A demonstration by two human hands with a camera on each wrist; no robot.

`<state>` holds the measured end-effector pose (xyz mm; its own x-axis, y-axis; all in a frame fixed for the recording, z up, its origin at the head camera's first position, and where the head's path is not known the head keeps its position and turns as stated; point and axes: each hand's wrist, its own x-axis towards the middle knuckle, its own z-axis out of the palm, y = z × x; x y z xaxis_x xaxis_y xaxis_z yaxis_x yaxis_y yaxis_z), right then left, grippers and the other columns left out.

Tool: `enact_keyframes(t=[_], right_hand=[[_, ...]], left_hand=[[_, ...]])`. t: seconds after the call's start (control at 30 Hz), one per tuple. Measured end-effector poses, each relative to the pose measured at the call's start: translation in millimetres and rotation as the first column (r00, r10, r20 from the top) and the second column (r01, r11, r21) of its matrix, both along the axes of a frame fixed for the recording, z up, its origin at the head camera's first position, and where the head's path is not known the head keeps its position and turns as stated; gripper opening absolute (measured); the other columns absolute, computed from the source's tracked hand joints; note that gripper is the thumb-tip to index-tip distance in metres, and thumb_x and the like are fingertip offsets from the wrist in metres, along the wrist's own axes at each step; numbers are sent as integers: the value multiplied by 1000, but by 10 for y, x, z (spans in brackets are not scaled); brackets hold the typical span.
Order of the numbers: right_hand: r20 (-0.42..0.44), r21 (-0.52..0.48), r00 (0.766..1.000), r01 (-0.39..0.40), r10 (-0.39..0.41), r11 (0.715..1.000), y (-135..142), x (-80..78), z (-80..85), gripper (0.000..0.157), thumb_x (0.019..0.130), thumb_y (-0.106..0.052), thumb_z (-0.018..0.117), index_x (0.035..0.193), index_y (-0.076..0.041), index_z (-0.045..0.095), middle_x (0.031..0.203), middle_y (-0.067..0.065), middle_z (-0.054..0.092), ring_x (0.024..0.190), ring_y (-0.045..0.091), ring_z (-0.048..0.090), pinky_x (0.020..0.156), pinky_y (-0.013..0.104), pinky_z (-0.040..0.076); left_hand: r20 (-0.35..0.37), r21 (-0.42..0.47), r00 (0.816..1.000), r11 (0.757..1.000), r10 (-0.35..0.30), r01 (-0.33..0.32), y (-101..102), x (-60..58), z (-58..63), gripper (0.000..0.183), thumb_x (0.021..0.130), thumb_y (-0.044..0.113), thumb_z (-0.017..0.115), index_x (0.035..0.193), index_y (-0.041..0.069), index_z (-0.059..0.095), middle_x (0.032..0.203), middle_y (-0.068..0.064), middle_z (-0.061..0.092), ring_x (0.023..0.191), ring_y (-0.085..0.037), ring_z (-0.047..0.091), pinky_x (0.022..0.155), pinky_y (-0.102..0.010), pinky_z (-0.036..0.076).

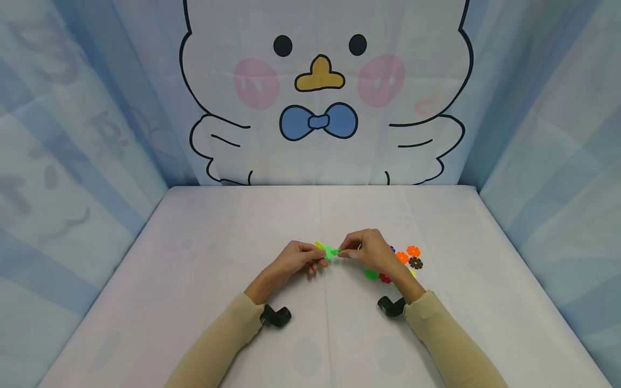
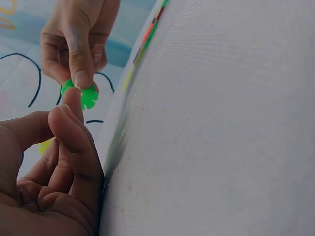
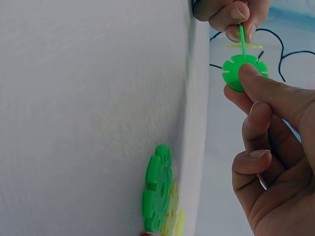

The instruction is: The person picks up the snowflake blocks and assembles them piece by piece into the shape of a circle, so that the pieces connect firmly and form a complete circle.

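Observation:
Over the middle of the table, my left hand [image 1: 299, 257] pinches a notched green plastic disc [image 3: 242, 39], seen edge-on in the right wrist view. A yellow disc [image 3: 253, 46] crosses it there and looks joined to it. My right hand [image 1: 372, 252] holds another notched green disc [image 3: 231, 73] between thumb and forefinger. The edges of the two green discs meet or nearly meet; whether they interlock I cannot tell. In the left wrist view, the left fingers hide most of the yellow disc [image 2: 45, 146].
Several loose notched discs lie by my right forearm, among them an orange disc [image 1: 413, 251], a brown disc [image 1: 415, 263] and a green disc [image 1: 371, 275]. The forearm covers part of this group. Printed cloth curtains [image 1: 315, 161] stand behind and beside the white table [image 1: 233, 215].

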<state>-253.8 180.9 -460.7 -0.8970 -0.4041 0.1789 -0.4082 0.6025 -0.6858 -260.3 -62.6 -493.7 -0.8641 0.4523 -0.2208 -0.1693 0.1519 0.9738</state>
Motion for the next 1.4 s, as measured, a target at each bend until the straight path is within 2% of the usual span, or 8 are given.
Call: enact_keyframes(t=[0.3,0.83,1.13,1.23,1.4], right_hand=[[22,-21,1000,3,-3,1000,-2,4,-15,6,90,-18,86,86,-18,82,85,-1,81,67,10,60,59,23,49],[-58,21,998,-14,15,1000,-37,13,1,4,90,-17,86,87,-16,82,84,-1,81,68,6,61,59,22,49],[-67,35,997,-23,25,999,-42,-9,-4,5,89,-18,86,89,-14,83,86,-1,81,70,8,63,62,22,51],[-33,55,998,-47,48,997,-15,-15,19,7,90,-20,86,95,-16,83,91,-2,82,74,8,64,66,22,53],[65,107,997,-54,47,993,230,-71,104,27,92,-29,85,113,-14,81,109,1,81,89,14,68,78,27,57]], left_hand=[[16,16,1000,1000,-11,10,-15,-5,3,27,103,19,69,113,-6,76,83,2,79,65,-6,61,61,-19,52],[7,22,1000,1000,-6,6,-13,-3,-3,28,103,19,69,111,-7,76,82,2,79,63,-7,63,59,-20,55],[19,12,1000,1000,-8,8,-32,10,9,29,102,21,71,114,-5,76,85,1,80,63,-6,63,59,-20,54],[27,16,1000,1000,-1,1,-36,17,14,29,102,20,71,114,-5,76,85,0,80,62,-6,63,58,-20,54],[32,23,999,1000,10,-10,-16,5,-2,29,102,21,71,113,-5,76,84,0,79,62,-6,63,58,-21,55]])
